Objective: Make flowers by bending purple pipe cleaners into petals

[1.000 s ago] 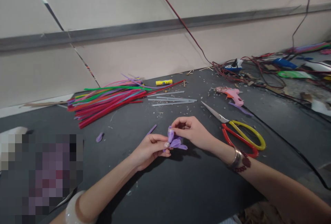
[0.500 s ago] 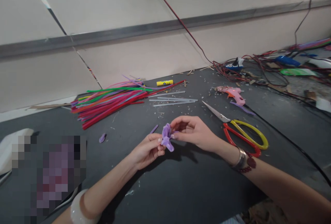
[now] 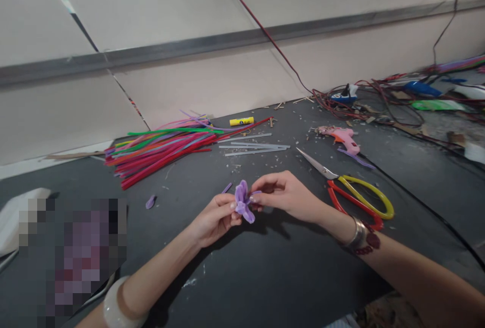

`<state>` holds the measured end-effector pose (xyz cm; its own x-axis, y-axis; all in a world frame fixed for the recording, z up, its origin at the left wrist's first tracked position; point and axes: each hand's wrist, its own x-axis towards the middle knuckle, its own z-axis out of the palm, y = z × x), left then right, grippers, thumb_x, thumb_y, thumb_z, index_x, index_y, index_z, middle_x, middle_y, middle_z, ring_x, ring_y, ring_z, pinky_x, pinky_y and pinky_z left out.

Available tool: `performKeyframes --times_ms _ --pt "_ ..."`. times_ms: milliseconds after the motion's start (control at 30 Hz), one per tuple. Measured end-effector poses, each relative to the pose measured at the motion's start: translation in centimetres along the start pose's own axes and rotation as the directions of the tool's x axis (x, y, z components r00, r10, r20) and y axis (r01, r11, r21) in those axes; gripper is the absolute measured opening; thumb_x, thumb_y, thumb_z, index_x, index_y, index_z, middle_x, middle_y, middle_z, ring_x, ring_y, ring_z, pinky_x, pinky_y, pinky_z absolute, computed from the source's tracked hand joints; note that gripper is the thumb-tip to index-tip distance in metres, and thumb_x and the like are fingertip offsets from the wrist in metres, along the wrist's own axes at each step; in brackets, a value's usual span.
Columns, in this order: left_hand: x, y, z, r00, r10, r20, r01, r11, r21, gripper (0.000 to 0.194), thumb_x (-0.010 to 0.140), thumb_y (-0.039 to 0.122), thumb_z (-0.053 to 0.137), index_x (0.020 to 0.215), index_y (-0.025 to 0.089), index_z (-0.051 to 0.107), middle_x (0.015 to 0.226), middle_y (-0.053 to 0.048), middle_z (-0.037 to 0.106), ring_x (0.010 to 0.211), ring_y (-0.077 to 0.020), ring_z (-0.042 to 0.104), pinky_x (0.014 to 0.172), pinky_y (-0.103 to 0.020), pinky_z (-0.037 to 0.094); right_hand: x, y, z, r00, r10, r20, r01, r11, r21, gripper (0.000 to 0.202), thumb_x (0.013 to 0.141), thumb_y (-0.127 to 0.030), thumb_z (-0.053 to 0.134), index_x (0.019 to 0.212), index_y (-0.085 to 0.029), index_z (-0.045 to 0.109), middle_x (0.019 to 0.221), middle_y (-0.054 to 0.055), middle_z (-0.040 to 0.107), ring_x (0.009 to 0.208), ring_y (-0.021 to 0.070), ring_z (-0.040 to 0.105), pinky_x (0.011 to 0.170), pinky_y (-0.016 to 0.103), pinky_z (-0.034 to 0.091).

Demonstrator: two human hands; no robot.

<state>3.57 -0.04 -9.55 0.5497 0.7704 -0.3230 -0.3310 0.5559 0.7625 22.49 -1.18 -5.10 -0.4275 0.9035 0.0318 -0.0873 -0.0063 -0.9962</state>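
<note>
A purple fuzzy flower shape (image 3: 243, 201), bent from pipe cleaner, is held between my two hands above the dark table (image 3: 280, 277). My left hand (image 3: 217, 219) pinches its left side between thumb and fingers. From the right, my right hand (image 3: 282, 194) has thumb and fingertips closed on the flower's right side, where a short purple end shows. A thin purple strip (image 3: 227, 188) sticks up just behind my left hand. A separate small purple loop (image 3: 150, 202) lies on the table to the left.
Behind lie a bundle of coloured pipe cleaners (image 3: 162, 153), glue sticks (image 3: 257, 147) and a yellow tube (image 3: 241, 121). Open scissors (image 3: 356, 194) and a pink glue gun (image 3: 341, 138) are at right, near tangled cables (image 3: 379, 100). A pixelated area (image 3: 81, 262) is at left.
The purple flower has turned slightly between my fingers, so its petals look more spread. My hands have hardly moved.
</note>
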Motion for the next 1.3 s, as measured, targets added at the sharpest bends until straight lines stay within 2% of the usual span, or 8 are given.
performKeyframes --times_ms 233,333,467,600,767,967,1167,1300 --pt "-0.04 -0.09 0.03 1.000 0.025 0.009 -0.025 1.000 0.010 0.021 0.054 0.026 0.078 0.051 0.012 0.062 0.040 0.004 0.048 0.039 -0.0033 0.045 0.045 -0.015 0.041 0.10 0.19 0.00 0.991 0.112 0.067 -0.118 0.989 0.088 0.009 0.066 -0.020 0.068 0.073 -0.015 0.066 0.056 -0.002 0.063 0.050 0.0071 0.057 0.055 0.020 0.050" --pt "-0.07 -0.08 0.11 0.999 0.032 0.034 -0.032 0.999 0.006 0.020 0.055 0.026 0.077 0.051 0.013 0.063 0.040 0.005 0.047 0.038 -0.0030 0.044 0.045 -0.015 0.040 0.07 0.18 0.09 0.992 0.114 0.061 -0.119 0.989 0.082 0.009 0.066 -0.017 0.067 0.074 -0.014 0.066 0.055 -0.002 0.063 0.049 0.0067 0.057 0.052 0.020 0.049" --pt "-0.05 0.05 0.13 0.999 0.022 0.029 -0.022 1.000 0.003 0.018 0.056 0.025 0.077 0.053 0.012 0.064 0.041 0.004 0.049 0.040 -0.0037 0.046 0.044 -0.014 0.040 -0.01 0.11 0.33 0.999 0.048 -0.014 -0.048 0.999 0.017 0.009 0.068 -0.018 0.065 0.076 -0.015 0.067 0.058 -0.002 0.064 0.050 0.0081 0.059 0.052 0.021 0.051" --pt "-0.03 0.10 0.04 1.000 0.018 0.016 -0.018 1.000 0.018 0.018 0.056 0.024 0.076 0.052 0.013 0.063 0.040 0.004 0.050 0.040 -0.0042 0.047 0.044 -0.014 0.040 -0.11 0.34 0.44 0.999 0.001 -0.046 -0.007 0.990 -0.139 0.012 0.070 -0.017 0.061 0.080 -0.017 0.068 0.060 -0.002 0.064 0.052 0.0088 0.059 0.054 0.022 0.051" --pt "0.00 0.05 0.03 0.999 0.028 0.027 -0.028 0.999 0.024 0.019 0.056 0.025 0.077 0.053 0.012 0.063 0.040 0.003 0.051 0.040 -0.0047 0.046 0.043 -0.015 0.039 -0.19 0.61 0.26 0.997 -0.080 -0.005 0.075 0.949 -0.306 0.017 0.075 -0.017 0.055 0.087 -0.018 0.068 0.067 0.000 0.065 0.054 0.0087 0.059 0.056 0.021 0.050" --pt "0.08 -0.07 -0.05 0.995 0.056 0.083 -0.056 0.998 0.002 0.019 0.058 0.024 0.076 0.053 0.010 0.063 0.038 0.004 0.050 0.040 -0.0046 0.048 0.043 -0.014 0.040 -0.28 0.29 0.06 0.979 -0.189 0.070 0.198 0.839 -0.506 0.018 0.078 -0.014 0.051 0.086 -0.016 0.067 0.066 0.000 0.064 0.055 0.0077 0.056 0.054 0.018 0.044" --pt "0.17 -0.13 -0.34 0.996 0.040 0.075 -0.039 0.999 -0.009 0.014 0.060 0.021 0.075 0.057 0.011 0.065 0.040 0.003 0.053 0.039 -0.0042 0.050 0.042 -0.012 0.041 -0.47 0.30 0.32 0.958 -0.280 0.058 0.258 0.758 -0.600 0.015 0.079 -0.013 0.051 0.083 -0.015 0.065 0.061 -0.001 0.063 0.052 0.0067 0.054 0.054 0.016 0.041" --pt "0.18 -0.10 -0.26 0.995 0.041 0.089 -0.039 0.999 -0.016 0.015 0.060 0.022 0.075 0.058 0.011 0.065 0.040 0.003 0.053 0.040 -0.0047 0.052 0.043 -0.012 0.042 -0.50 0.43 0.50 0.954 -0.298 0.042 0.262 0.752 -0.605 0.015 0.079 -0.013 0.050 0.079 -0.014 0.064 0.059 -0.001 0.062 0.051 0.0064 0.055 0.053 0.016 0.041"
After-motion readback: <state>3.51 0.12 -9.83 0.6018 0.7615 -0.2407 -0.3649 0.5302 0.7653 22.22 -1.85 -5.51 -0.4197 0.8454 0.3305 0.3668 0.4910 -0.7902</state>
